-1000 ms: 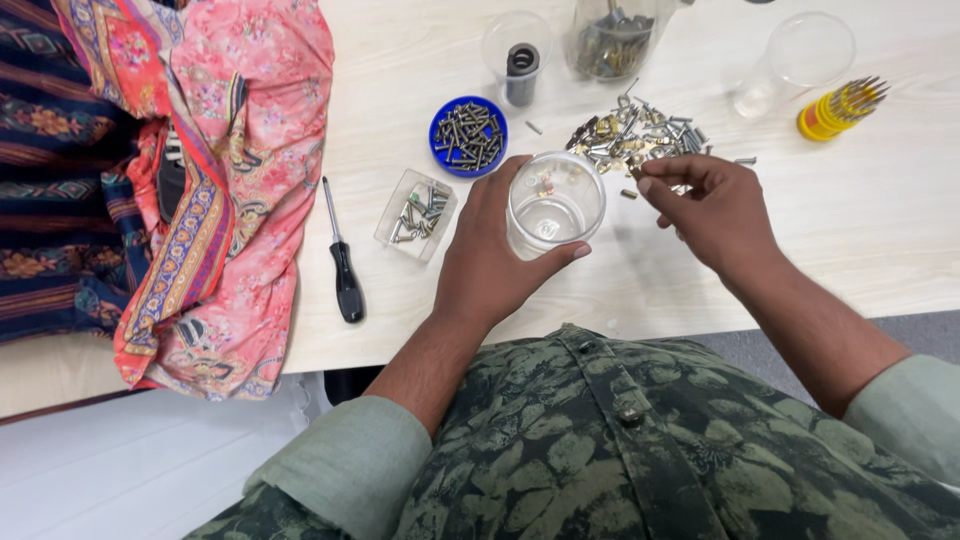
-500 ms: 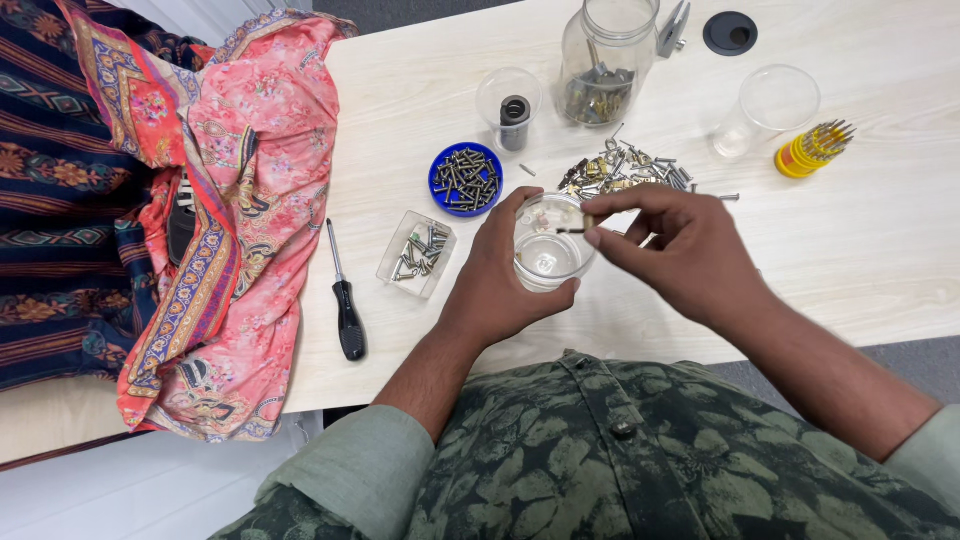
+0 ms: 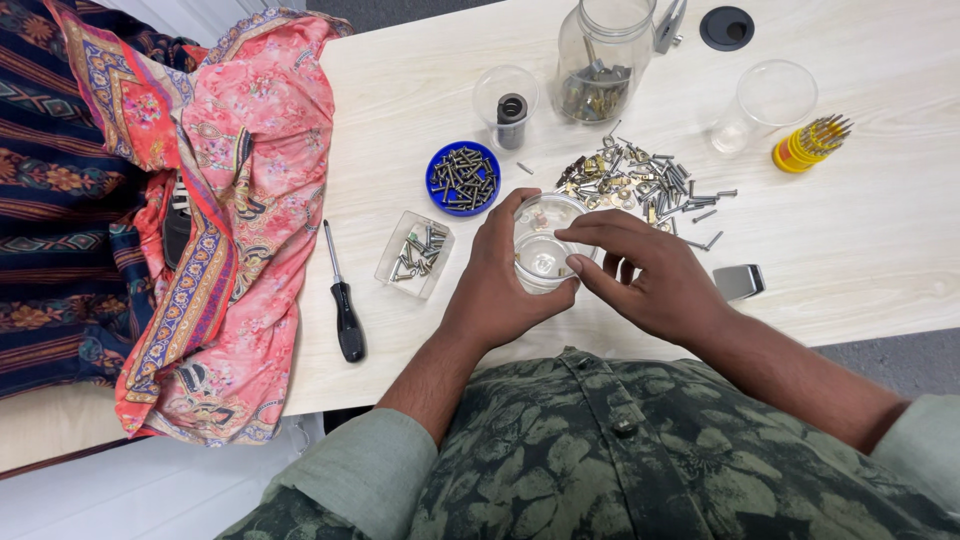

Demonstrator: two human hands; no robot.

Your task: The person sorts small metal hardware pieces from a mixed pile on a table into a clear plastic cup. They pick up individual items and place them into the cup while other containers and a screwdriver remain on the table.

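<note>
Cup [image 3: 543, 250], clear plastic, sits near the table's [image 3: 880, 250] front edge, gripped by the left hand [image 3: 500, 290], whose fingers curl around its left wall, apparently to steady it. The right hand [image 3: 650, 280] arches over the rim, thumb and forefinger pressed together at the cup's right lip; whether they pinch a small part cannot be told. Just beyond lies a loose pile of screws [image 3: 640, 185], within easy reach of the right hand. To the left are a blue dish [image 3: 463, 178] of screws, a clear tray [image 3: 414, 253] and a screwdriver [image 3: 342, 300]. A glass jar [image 3: 600, 60], two more cups [image 3: 505, 100] [image 3: 770, 100] and a yellow bit holder [image 3: 805, 145] stand farther back. Patterned cloth [image 3: 200, 200] drapes over the left edge.
</note>
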